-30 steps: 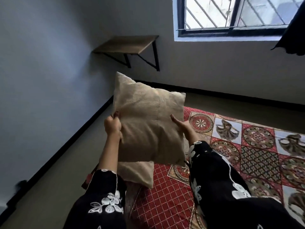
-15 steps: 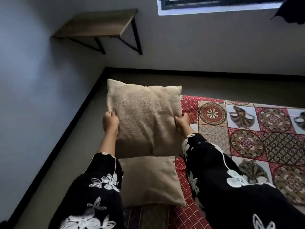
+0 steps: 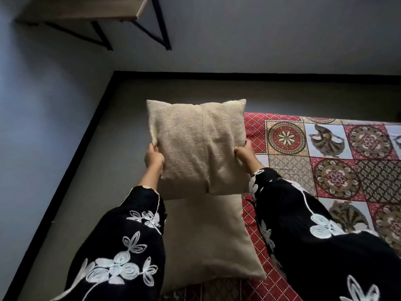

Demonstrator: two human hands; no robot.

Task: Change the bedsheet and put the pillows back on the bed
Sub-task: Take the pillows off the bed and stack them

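Occupying the nearest part of the view, two black sleeves with white floral embroidery reach forward, the left sleeve at lower left and the right sleeve at lower right; between them a beige lower pillow lies flat on the near left corner of the bed, its right edge resting on the red lattice border of the bedsheet.

Beyond it, a second beige pillow, the upper pillow, is held upright with its broad face toward the camera; its bottom edge overlaps the far edge of the lower pillow in the view; contact between the two cannot be confirmed. The left hand grips the left edge of the upper pillow, fingers curled into the fabric; the right hand grips the right edge at about the same height, fingers curled round it.

The bedsheet is spread flat over the bed to the right; its pattern consists of squares with red medallions, dark lattice and figures on pale ground.

Farther out, a grey-brown floor borders the bed on the left and far sides; a black skirting strip runs along the foot of both walls. On the far wall a wooden shelf is mounted at upper left on black angled brackets.
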